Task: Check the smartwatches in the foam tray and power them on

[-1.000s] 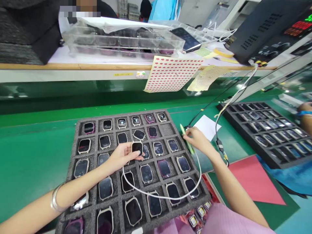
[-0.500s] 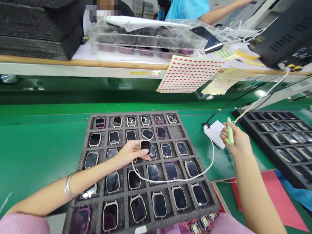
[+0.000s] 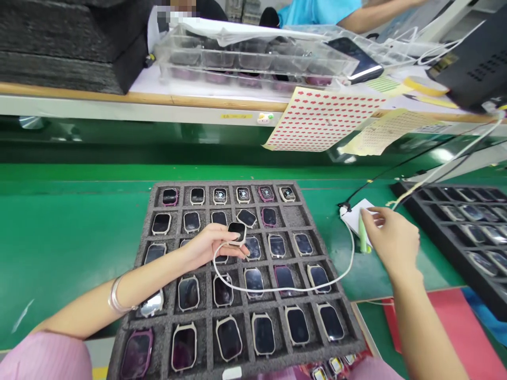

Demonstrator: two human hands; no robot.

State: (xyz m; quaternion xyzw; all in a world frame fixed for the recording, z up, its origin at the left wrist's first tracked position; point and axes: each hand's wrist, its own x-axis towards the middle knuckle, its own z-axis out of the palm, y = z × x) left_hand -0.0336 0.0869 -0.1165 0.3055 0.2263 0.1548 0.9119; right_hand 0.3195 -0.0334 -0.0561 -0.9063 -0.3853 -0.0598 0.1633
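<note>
So: left hand (image 3: 206, 248) closed on a smartwatch (image 3: 237, 233) above the foam tray (image 3: 225, 186), white cable (image 3: 293, 290) slack — right hand (image 3: 392, 240) open, just beside a green marker (image 3: 363, 237).

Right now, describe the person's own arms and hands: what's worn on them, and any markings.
Both the left hand and the right hand are bare, with no gloves. The left forearm wears a silver bangle at the wrist; the right forearm shows no jewellery. Pink fabric, apparently a sleeve, shows near the bottom corner.
</note>
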